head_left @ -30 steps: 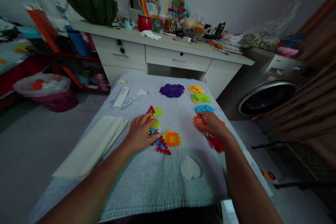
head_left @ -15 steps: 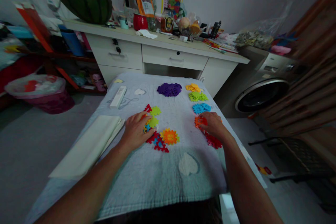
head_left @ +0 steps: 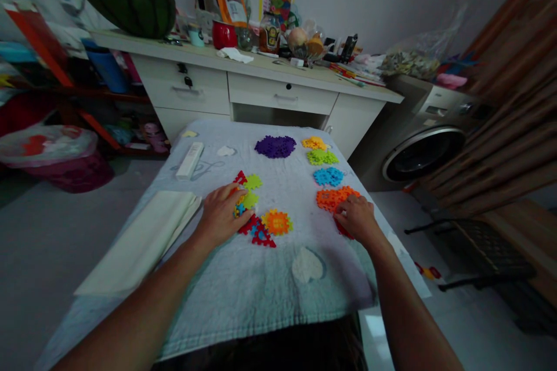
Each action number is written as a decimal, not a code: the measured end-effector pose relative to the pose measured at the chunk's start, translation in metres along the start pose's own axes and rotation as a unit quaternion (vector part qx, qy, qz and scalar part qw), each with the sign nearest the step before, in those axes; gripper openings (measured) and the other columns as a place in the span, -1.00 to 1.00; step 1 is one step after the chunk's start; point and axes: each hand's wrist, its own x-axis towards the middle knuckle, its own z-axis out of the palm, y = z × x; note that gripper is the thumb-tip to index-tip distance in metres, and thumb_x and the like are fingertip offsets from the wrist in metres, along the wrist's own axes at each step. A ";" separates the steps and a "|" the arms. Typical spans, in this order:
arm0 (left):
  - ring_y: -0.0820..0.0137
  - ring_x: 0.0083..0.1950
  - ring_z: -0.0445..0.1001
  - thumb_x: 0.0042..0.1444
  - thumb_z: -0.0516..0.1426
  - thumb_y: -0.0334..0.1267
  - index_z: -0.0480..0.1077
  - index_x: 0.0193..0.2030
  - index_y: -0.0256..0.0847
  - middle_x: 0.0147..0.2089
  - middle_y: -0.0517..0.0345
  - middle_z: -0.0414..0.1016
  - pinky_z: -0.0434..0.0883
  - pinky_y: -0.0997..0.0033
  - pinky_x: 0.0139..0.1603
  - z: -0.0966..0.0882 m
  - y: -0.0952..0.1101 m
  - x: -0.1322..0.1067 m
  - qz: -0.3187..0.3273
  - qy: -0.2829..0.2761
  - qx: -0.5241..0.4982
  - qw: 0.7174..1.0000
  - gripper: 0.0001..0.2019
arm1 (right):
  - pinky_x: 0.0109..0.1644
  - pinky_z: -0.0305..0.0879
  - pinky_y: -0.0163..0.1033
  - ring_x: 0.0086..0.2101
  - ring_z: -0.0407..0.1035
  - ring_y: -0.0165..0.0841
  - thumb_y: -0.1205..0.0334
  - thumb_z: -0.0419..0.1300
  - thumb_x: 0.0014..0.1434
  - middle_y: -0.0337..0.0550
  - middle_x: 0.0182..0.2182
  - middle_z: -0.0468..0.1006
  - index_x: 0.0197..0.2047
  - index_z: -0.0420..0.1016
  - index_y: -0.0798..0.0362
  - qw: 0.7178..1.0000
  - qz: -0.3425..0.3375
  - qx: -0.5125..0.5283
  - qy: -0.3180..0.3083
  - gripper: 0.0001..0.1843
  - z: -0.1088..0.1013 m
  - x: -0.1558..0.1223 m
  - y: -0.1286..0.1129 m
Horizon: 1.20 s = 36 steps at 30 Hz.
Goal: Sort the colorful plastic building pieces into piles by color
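Note:
A table covered with a pale towel (head_left: 261,284) carries flat plastic interlocking pieces sorted by colour. My left hand (head_left: 221,214) lies palm down, fingers spread, on a mixed cluster of joined pieces (head_left: 252,208) in red, green, blue and orange. My right hand (head_left: 357,217) rests with curled fingers on a heap of red pieces (head_left: 342,229) near the right edge, just below an orange heap (head_left: 336,197). Beyond lie a blue heap (head_left: 328,176), a green heap (head_left: 321,156), a yellow heap (head_left: 313,143) and a purple heap (head_left: 275,146).
A folded cream cloth (head_left: 143,240) and a white remote (head_left: 190,160) lie on the left of the towel. Behind stands a cluttered white desk (head_left: 243,78), to the right a washing machine (head_left: 424,151), to the left a red bin (head_left: 52,153).
My right hand has drawn back from the orange heap onto the red pieces, leaving the orange heap uncovered. The left hand stays on the mixed cluster. The view has shifted slightly.

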 end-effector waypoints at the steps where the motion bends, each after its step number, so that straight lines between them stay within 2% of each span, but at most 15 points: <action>1: 0.03 0.24 0.33 0.10 0.13 0.04 0.43 0.08 -0.09 0.23 -0.03 0.38 0.25 -0.04 0.24 0.000 0.000 0.000 0.000 -0.002 0.000 1.000 -0.56 | -0.06 0.17 -0.02 -0.07 0.28 -0.04 0.20 0.20 0.19 0.11 -0.16 0.48 -0.29 0.63 0.04 1.000 0.000 -0.006 -0.004 -0.82 0.000 -0.001 -0.001; 9: 0.04 0.25 0.31 0.13 0.10 0.06 0.41 0.11 -0.13 0.26 -0.05 0.35 0.23 -0.02 0.26 0.003 -0.003 -0.001 0.007 -0.006 0.020 1.000 -0.53 | -0.05 0.16 0.02 -0.06 0.29 -0.01 0.21 0.16 0.22 0.12 -0.14 0.48 -0.25 0.64 0.06 0.999 0.003 -0.023 -0.028 -0.78 -0.007 -0.009 -0.002; 14: 0.05 0.25 0.31 0.13 0.11 0.06 0.41 0.10 -0.12 0.25 -0.05 0.35 0.23 -0.02 0.25 0.002 -0.002 -0.001 0.005 -0.005 0.015 1.000 -0.54 | -0.04 0.17 0.02 -0.07 0.29 -0.04 0.22 0.19 0.19 0.08 -0.17 0.49 -0.26 0.63 0.04 1.000 0.001 -0.013 -0.007 -0.82 -0.010 -0.008 -0.003; 17: 0.04 0.25 0.32 0.14 0.10 0.06 0.41 0.09 -0.10 0.24 -0.05 0.37 0.24 -0.05 0.24 0.000 -0.001 -0.001 0.005 -0.004 0.004 1.000 -0.55 | 0.01 0.18 -0.02 -0.07 0.31 -0.09 0.20 0.22 0.19 0.04 -0.17 0.50 -0.20 0.62 0.03 0.998 -0.053 0.038 0.010 -0.83 -0.016 -0.001 -0.020; 21: 0.04 0.25 0.32 0.15 0.10 0.06 0.41 0.09 -0.14 0.24 -0.08 0.36 0.24 -0.04 0.24 -0.001 0.000 0.000 0.008 -0.005 0.004 1.000 -0.55 | 0.09 0.19 -0.08 -0.07 0.33 -0.18 0.22 0.28 0.17 -0.02 -0.16 0.50 -0.15 0.58 0.04 0.969 -0.197 0.150 -0.017 -0.82 -0.025 0.008 -0.065; 25: 0.04 0.24 0.32 0.15 0.11 0.04 0.41 0.10 -0.13 0.23 -0.07 0.37 0.24 -0.04 0.23 -0.001 0.002 0.000 0.006 -0.002 0.005 1.000 -0.56 | 0.09 0.21 -0.06 -0.03 0.31 -0.14 0.14 0.37 0.06 0.03 -0.04 0.45 0.09 0.46 0.06 0.942 -0.287 0.158 -0.070 -0.48 -0.023 0.013 -0.110; 27: 0.05 0.24 0.32 0.15 0.12 0.04 0.40 0.11 -0.10 0.23 -0.04 0.37 0.23 -0.03 0.23 -0.002 0.002 -0.001 0.003 -0.001 0.007 1.000 -0.56 | 0.07 0.23 -0.06 -0.03 0.31 -0.12 0.11 0.37 0.04 0.06 -0.04 0.45 0.15 0.41 0.09 0.939 -0.299 0.141 -0.091 -0.38 -0.018 0.015 -0.122; 29: 0.07 0.24 0.32 0.15 0.12 0.03 0.39 0.11 -0.09 0.23 -0.03 0.37 0.23 -0.02 0.23 -0.002 0.003 -0.001 0.004 0.000 0.006 1.000 -0.57 | 0.08 0.24 -0.08 -0.03 0.33 -0.13 0.13 0.34 0.06 0.08 -0.05 0.46 0.15 0.41 0.14 0.936 -0.306 0.141 -0.102 -0.40 -0.012 0.019 -0.126; 32: 0.08 0.24 0.32 0.17 0.12 0.02 0.39 0.10 -0.09 0.22 -0.02 0.37 0.23 -0.01 0.23 -0.004 0.004 -0.001 0.012 0.001 -0.001 1.000 -0.58 | 0.12 0.25 -0.09 0.00 0.36 -0.14 0.14 0.32 0.08 0.13 -0.01 0.48 0.16 0.40 0.20 0.931 -0.302 0.173 -0.108 -0.40 -0.004 0.026 -0.123; 36: 0.06 0.25 0.30 0.18 0.12 0.00 0.41 0.09 -0.13 0.21 -0.05 0.38 0.22 -0.03 0.24 -0.007 0.007 -0.001 0.020 0.005 -0.016 1.000 -0.59 | 0.12 0.26 -0.13 0.03 0.38 -0.18 0.17 0.30 0.10 0.11 0.08 0.46 0.24 0.31 0.14 0.930 -0.258 0.248 -0.085 -0.34 0.000 0.031 -0.117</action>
